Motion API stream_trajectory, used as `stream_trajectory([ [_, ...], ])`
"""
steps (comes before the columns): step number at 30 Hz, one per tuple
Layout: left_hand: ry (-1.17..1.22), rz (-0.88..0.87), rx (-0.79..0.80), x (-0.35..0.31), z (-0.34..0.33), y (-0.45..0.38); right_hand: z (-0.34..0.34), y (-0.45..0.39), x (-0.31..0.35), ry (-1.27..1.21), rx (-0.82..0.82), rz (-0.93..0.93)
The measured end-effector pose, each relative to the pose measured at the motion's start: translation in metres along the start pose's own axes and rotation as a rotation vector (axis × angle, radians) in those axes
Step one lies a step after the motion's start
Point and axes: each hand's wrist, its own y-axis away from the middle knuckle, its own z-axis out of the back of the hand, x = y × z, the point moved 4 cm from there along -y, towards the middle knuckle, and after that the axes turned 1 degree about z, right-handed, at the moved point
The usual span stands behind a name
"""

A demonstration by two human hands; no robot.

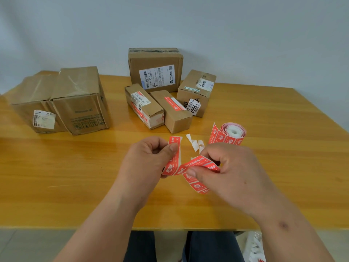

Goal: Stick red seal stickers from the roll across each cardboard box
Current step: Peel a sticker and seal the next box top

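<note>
Both the left hand (149,157) and right hand (226,171) pinch a strip of red seal stickers (190,166) with white lettering above the wooden table (75,176), its one roll (233,134) lying just beyond, before six brown cardboard boxes (155,69).

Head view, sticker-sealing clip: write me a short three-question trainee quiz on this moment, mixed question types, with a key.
1. True or false: the sticker roll lies on the table, right of the boxes.
2. Which hands hold the red sticker strip? A) left only B) right only C) both
3. Fill in: the long box beside the labelled long box already bears a ___ sticker.

Key: 1 true; 2 C, left hand and right hand both pinch it; 3 red.
</note>
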Motion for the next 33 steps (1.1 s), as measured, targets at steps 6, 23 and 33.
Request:
stream_trajectory([
  [6,0.032,-0.005,-0.045,0.002,0.004,-0.004,0.001,0.000,-0.002,-0.039,-0.019,0.060],
  [23,0.101,0.041,-0.183,0.008,0.020,-0.013,0.012,-0.009,-0.023,-0.180,-0.125,-0.124],
  [33,0.150,0.048,-0.065,0.006,0.009,-0.008,-0.006,-0.025,-0.020,0.220,-0.413,-0.077],
])
